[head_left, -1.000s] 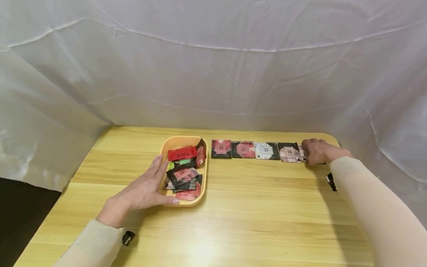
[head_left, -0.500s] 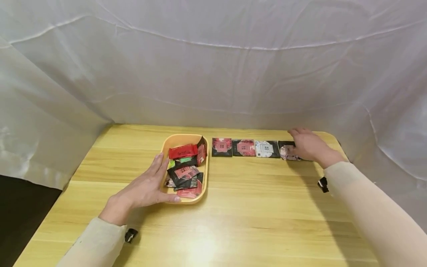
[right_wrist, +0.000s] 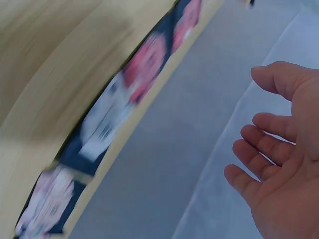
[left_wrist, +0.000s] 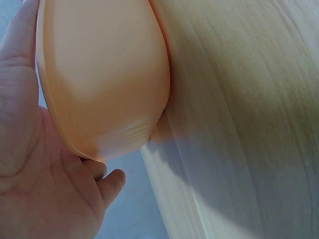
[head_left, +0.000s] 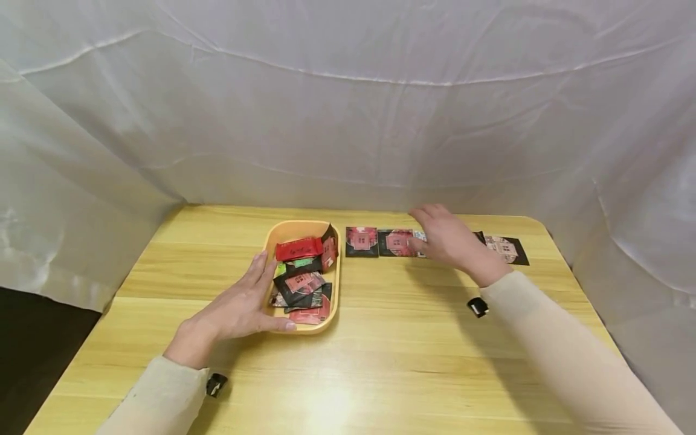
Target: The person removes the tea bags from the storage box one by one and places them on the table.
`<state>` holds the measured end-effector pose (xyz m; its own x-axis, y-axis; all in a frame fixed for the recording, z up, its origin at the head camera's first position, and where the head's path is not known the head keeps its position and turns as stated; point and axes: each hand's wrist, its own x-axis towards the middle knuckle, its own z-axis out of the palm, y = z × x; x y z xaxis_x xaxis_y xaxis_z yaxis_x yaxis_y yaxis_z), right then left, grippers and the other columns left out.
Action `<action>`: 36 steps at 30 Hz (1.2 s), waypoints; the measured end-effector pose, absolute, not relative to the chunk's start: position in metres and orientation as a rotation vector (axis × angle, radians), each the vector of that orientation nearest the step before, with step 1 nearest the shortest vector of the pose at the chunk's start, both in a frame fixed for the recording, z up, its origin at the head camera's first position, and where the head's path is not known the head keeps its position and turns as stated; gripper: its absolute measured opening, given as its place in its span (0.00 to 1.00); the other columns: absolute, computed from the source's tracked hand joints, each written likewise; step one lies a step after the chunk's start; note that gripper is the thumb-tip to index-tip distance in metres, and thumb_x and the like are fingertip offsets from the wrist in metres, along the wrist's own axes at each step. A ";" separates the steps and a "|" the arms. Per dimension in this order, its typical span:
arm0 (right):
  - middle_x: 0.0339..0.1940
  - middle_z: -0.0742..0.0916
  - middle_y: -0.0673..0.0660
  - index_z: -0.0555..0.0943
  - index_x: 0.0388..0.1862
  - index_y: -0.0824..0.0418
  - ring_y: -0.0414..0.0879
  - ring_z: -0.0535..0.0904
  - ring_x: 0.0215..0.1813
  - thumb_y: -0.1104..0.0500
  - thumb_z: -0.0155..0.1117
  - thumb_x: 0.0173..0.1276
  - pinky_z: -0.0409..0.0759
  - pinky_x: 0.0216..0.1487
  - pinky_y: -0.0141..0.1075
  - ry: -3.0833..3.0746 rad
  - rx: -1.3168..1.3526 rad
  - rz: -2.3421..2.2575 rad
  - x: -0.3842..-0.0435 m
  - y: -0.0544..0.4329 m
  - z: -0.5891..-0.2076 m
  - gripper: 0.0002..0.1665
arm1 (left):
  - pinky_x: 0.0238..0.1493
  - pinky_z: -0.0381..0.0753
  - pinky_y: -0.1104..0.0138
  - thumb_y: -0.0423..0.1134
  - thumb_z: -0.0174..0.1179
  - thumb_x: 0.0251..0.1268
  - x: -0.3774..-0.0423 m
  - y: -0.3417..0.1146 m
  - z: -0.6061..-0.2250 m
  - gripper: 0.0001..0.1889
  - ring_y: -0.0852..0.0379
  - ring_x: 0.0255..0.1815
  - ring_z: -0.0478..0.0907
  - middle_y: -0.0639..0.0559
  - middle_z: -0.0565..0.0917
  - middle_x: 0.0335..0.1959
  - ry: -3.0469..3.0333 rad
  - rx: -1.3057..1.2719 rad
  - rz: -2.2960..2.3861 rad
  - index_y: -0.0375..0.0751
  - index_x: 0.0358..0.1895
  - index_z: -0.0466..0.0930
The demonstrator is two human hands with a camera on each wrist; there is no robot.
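My left hand point(head_left: 239, 308) rests against the left side of a yellow-orange tray point(head_left: 336, 284), fingers straight along the rim and thumb at its near edge. Inside lie a red packet point(head_left: 299, 248) and several dark, patterned sachets point(head_left: 307, 314). The left wrist view shows the palm beside the tray's outer wall point(left_wrist: 109, 74). My right hand point(head_left: 448, 238) hovers over a row of square sachets, holding nothing; its fingers are apart in the right wrist view. It partly hides a white-and-black sachet point(right_wrist: 102, 122) and another beside it. Two red-and-black sachets point(head_left: 361, 241) lie to its left.
The row runs along the far edge of the wooden table point(head_left: 380, 338), ending in a pale-patterned sachet point(head_left: 508, 249) at the right. A grey-white curtain point(head_left: 348, 139) rises behind the table. Black wrist devices point(head_left: 478, 307) hang under both cuffs.
My right hand has let go of the rightmost sachet and moved left above the row, so that sachet now shows at the right end. The left hand stays on the tray.
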<state>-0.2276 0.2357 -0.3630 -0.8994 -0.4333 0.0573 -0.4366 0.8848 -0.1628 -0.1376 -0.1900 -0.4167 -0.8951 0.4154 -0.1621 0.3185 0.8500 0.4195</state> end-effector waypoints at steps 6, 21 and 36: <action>0.78 0.74 0.69 0.68 0.79 0.68 0.67 0.67 0.79 0.48 0.66 0.77 0.67 0.79 0.59 -2.935 0.823 0.306 -0.220 0.193 -0.359 0.40 | 0.82 0.58 0.40 0.83 0.65 0.48 -0.137 -0.189 -0.415 0.77 0.35 0.88 0.35 0.37 0.29 0.88 2.780 0.565 0.572 0.35 0.87 0.34; 0.80 0.73 0.63 0.66 0.82 0.64 0.59 0.66 0.82 0.45 0.65 0.78 0.62 0.84 0.50 -2.946 1.005 0.297 -0.219 0.097 -0.370 0.42 | 0.81 0.59 0.40 0.85 0.64 0.45 -0.139 -0.185 -0.417 0.78 0.36 0.88 0.36 0.37 0.31 0.88 2.783 0.563 0.597 0.34 0.86 0.36; 0.85 0.66 0.61 0.56 0.87 0.61 0.55 0.58 0.86 0.42 0.60 0.80 0.61 0.85 0.49 -3.135 1.092 0.102 -0.225 0.023 -0.404 0.47 | 0.83 0.57 0.42 0.83 0.65 0.49 -0.140 -0.184 -0.419 0.76 0.36 0.88 0.35 0.35 0.31 0.88 2.805 0.610 0.554 0.32 0.86 0.37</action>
